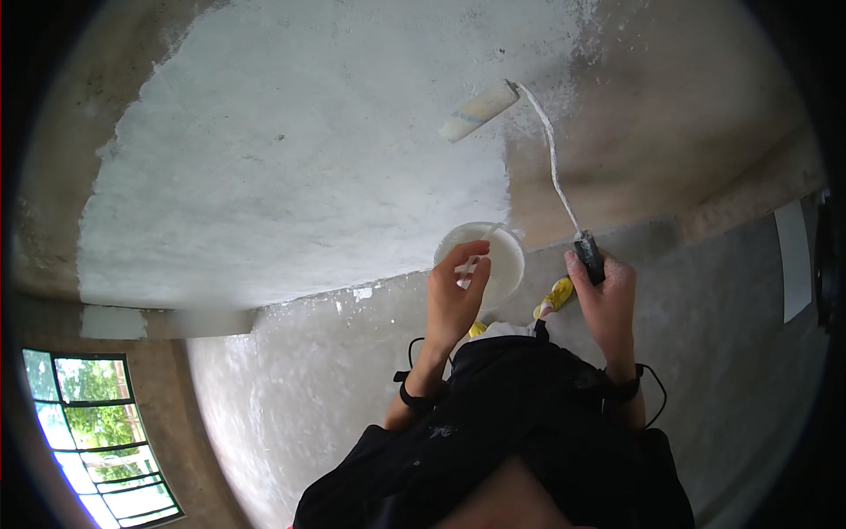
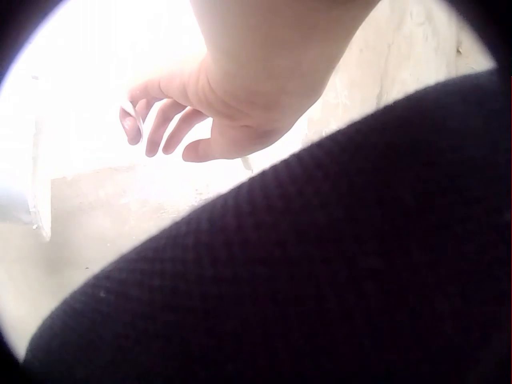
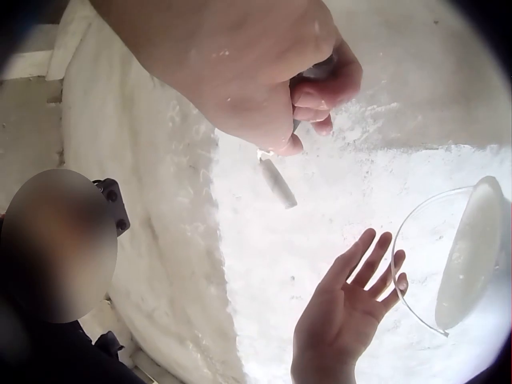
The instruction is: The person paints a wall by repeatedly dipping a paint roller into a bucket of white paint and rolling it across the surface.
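Observation:
My right hand (image 1: 610, 307) grips the dark handle of a paint roller (image 1: 483, 110). Its bent wire frame, crusted with white paint, reaches up to a pale sleeve in front of the wall. Below my left hand (image 1: 452, 301) is a white bucket (image 1: 522, 256) with pale paint inside. In the right wrist view, the bucket handle (image 3: 408, 216) stands up in an arc and crosses the left hand's fingertips. The left wrist view shows a thin white strip (image 2: 134, 116) around one bent finger, while the other fingers hang loosely.
The wall (image 1: 300, 167) carries a broad patch of white paint, with bare brown plaster around it. Grey concrete floor (image 1: 291, 388) runs along its base. Yellow shoes (image 1: 553, 298) show beside the bucket. A barred window (image 1: 97, 414) is at left, a pale panel (image 1: 794, 260) at right.

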Action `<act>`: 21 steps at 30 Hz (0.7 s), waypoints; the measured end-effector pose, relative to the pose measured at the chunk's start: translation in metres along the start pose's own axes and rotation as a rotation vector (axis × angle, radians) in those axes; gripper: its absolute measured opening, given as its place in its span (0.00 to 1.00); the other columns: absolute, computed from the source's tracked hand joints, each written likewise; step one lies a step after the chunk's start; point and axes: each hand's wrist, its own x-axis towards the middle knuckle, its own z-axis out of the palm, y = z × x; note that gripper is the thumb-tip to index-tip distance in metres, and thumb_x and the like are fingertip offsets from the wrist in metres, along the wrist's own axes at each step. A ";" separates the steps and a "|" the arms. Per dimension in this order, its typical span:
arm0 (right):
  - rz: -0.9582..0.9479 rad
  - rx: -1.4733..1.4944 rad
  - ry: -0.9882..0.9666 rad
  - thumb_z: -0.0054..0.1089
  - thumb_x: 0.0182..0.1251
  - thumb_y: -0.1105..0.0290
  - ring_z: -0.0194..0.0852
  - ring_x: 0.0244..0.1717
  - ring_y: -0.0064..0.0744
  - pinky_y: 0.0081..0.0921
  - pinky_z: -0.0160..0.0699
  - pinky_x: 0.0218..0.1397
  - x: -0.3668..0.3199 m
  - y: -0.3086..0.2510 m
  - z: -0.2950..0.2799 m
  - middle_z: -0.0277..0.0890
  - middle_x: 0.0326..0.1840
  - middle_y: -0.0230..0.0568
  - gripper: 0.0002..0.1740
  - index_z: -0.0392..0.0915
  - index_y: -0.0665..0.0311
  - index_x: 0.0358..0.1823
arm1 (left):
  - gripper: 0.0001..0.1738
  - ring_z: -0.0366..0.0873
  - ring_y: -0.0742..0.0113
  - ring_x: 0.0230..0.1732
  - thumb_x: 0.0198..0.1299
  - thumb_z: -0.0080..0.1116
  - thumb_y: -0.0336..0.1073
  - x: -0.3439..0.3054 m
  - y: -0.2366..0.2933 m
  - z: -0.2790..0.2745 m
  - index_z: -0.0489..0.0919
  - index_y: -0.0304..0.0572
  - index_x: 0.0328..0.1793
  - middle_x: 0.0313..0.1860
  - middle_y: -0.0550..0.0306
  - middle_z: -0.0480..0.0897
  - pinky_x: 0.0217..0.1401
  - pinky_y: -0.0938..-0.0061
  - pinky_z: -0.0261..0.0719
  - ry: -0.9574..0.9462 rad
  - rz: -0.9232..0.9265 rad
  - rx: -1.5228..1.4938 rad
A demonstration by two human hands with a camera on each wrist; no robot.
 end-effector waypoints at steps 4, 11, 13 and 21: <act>-0.017 -0.039 0.007 0.64 0.68 0.65 0.59 0.17 0.14 0.21 0.60 0.19 0.000 0.006 0.001 0.61 0.14 0.29 0.16 0.76 0.70 0.28 | 0.14 0.81 0.62 0.53 0.63 0.59 0.29 -0.003 0.007 0.000 0.82 0.39 0.55 0.50 0.52 0.85 0.51 0.68 0.80 0.001 0.030 -0.008; -0.072 -0.114 0.064 0.65 0.67 0.64 0.63 0.15 0.27 0.27 0.64 0.22 0.000 0.014 0.013 0.65 0.14 0.40 0.15 0.77 0.70 0.29 | 0.26 0.76 0.64 0.56 0.63 0.58 0.24 -0.014 0.033 0.014 0.73 0.41 0.68 0.53 0.53 0.80 0.54 0.69 0.78 -0.113 0.167 0.077; -0.074 -0.134 0.072 0.66 0.67 0.63 0.67 0.14 0.34 0.29 0.66 0.22 0.000 0.014 0.018 0.68 0.14 0.43 0.16 0.77 0.70 0.29 | 0.34 0.72 0.54 0.58 0.60 0.60 0.23 -0.017 0.041 0.019 0.69 0.47 0.73 0.56 0.49 0.75 0.57 0.65 0.76 -0.194 0.281 0.250; -0.199 -0.494 0.063 0.65 0.64 0.63 0.80 0.28 0.56 0.43 0.76 0.29 0.007 0.028 0.030 0.77 0.23 0.53 0.14 0.72 0.65 0.33 | 0.49 0.65 0.45 0.58 0.49 0.49 0.11 -0.028 0.035 0.031 0.63 0.56 0.80 0.58 0.44 0.68 0.68 0.57 0.66 -0.322 0.326 0.381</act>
